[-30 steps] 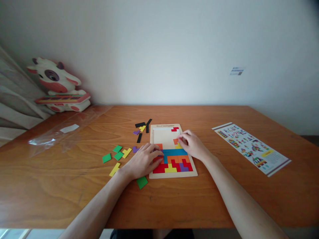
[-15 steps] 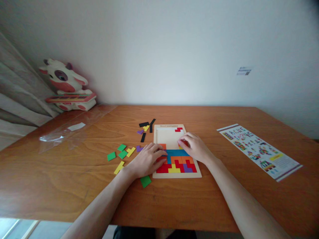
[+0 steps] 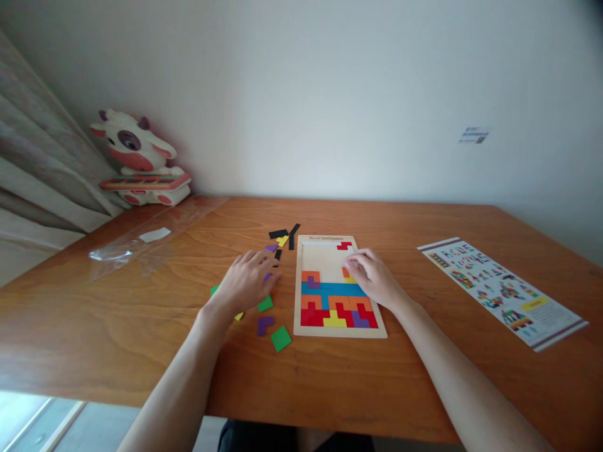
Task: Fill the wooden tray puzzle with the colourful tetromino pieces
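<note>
A pale wooden puzzle board (image 3: 325,256) lies in front of me, its lower half filled with blue, orange, red, yellow and purple pieces. A red piece (image 3: 344,246) sits in its top right corner. My left hand (image 3: 249,279) hovers over the loose pieces left of the board, fingers spread, covering some of them. Around it lie green squares (image 3: 281,339), a purple piece (image 3: 265,325) and black bars (image 3: 278,234). My right hand (image 3: 370,273) is at the board's right edge, thumb and forefinger close together by an orange piece; what they hold, if anything, is hidden.
On the right lies a printed pattern sheet (image 3: 502,289). Clear plastic wrapping (image 3: 127,251) is at the left, with a toy cow with a keyboard (image 3: 144,160) behind it by the curtain (image 3: 47,157).
My left hand has moved left off the board to the loose pieces, uncovering a purple piece in the board. My right hand stays near the same spot. The view has shifted slightly.
</note>
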{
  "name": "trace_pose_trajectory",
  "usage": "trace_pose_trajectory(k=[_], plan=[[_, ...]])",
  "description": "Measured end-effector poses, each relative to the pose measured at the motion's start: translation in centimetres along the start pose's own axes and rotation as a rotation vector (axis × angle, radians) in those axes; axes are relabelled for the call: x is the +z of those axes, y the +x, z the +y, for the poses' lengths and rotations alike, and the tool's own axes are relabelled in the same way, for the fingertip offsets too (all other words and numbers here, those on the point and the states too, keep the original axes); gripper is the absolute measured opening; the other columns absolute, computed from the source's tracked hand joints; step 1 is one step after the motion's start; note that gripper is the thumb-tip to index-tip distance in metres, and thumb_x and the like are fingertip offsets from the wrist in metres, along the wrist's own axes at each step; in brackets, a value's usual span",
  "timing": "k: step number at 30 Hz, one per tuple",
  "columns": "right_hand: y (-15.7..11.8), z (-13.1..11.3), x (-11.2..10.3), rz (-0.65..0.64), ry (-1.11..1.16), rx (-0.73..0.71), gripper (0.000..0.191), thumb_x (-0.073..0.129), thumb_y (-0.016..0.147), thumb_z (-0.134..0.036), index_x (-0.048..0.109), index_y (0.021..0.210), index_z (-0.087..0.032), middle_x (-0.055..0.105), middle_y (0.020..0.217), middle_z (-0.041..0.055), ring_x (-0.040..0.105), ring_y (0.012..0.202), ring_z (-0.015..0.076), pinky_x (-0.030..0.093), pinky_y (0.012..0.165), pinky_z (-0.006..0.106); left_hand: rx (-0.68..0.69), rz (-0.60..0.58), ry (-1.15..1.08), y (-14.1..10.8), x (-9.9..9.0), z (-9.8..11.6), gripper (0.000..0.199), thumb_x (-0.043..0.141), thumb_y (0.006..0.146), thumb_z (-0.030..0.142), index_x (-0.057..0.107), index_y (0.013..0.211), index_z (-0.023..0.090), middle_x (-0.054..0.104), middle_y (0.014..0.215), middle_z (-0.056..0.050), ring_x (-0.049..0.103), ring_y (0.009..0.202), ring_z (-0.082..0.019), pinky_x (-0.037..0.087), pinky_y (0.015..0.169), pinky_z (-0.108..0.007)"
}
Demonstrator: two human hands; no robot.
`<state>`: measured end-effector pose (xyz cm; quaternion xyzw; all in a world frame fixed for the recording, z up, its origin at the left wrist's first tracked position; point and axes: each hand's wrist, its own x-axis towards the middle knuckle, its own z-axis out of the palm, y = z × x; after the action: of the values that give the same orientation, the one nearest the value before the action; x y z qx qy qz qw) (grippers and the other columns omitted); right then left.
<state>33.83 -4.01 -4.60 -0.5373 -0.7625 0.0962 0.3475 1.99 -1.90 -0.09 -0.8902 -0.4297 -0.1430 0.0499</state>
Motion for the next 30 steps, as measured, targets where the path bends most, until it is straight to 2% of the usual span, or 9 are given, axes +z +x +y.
trace_pose_trajectory(k=[4,8,13,17,25,30], plan=[[0.0,0.0,0.0,0.012,-0.001,-0.007,0.025,0.045,0.097,-0.039,0.063,0.099,-0.022,0.059,0.101,0.0083,0.057,0.101,0.0241,0.046,0.092,0.043,-0.058,-0.042,-0.074,-1.0,-0.1,-3.2,0.041,0.06,0.083,0.055,0.064,0.106,0.022,0.065,0.099,-0.008,0.059,0.096,-0.026,0.046,0.086,-0.037],[-0.1,0.0,0.1,0.013,0.004,-0.004,0.025,0.045,0.097,-0.04,0.063,0.1,-0.022,0.059,0.101,0.0082,0.057,0.1,0.0236,0.046,0.092,0.043,-0.091,-0.085,-0.14,-1.8,-0.5,-4.6,0.043,0.062,0.077,0.06,0.064,0.094,0.021,0.067,0.091,-0.006,0.062,0.085,-0.022,0.048,0.078,-0.033],[0.0,0.0,0.0,0.008,0.003,-0.003,0.026,0.045,0.097,-0.04,0.063,0.099,-0.022,0.059,0.101,0.0083,0.058,0.1,0.0236,0.047,0.092,0.043,-0.063,-0.106,-0.199,-1.9,-1.1,-4.2,0.031,0.058,0.08,0.047,0.066,0.095,0.021,0.068,0.09,-0.005,0.064,0.083,-0.019,0.049,0.077,-0.03],[0.0,-0.1,0.0,0.011,-0.003,-0.01,0.025,0.045,0.098,-0.04,0.063,0.098,-0.023,0.06,0.101,0.0081,0.058,0.101,0.0241,0.046,0.093,0.044,-0.071,-0.127,-0.247,-1.8,-0.7,-4.0,0.024,0.056,0.081,0.036,0.069,0.097,0.024,0.07,0.086,-0.001,0.065,0.077,-0.016,0.05,0.073,-0.026],[0.0,-0.3,-0.2,-0.017,-0.015,0.01,0.028,0.043,0.098,-0.042,0.063,0.1,-0.022,0.06,0.103,0.0083,0.058,0.103,0.0237,0.046,0.094,0.044,-0.101,-0.149,-0.314,-1.7,-0.6,-4.2,0.031,0.06,0.081,0.035,0.069,0.11,0.028,0.073,0.091,0.002,0.068,0.081,-0.016,0.05,0.072,-0.023],[0.0,-0.3,-0.2,-0.011,-0.004,0.024,0.03,0.042,0.098,-0.043,0.063,0.103,-0.022,0.06,0.105,0.0087,0.059,0.103,0.0244,0.047,0.094,0.044,-0.15,-0.109,-0.335,-1.7,-0.5,-3.9,0.026,0.056,0.085,0.038,0.071,0.101,0.024,0.072,0.08,0.001,0.066,0.07,-0.014,0.049,0.064,-0.022]])
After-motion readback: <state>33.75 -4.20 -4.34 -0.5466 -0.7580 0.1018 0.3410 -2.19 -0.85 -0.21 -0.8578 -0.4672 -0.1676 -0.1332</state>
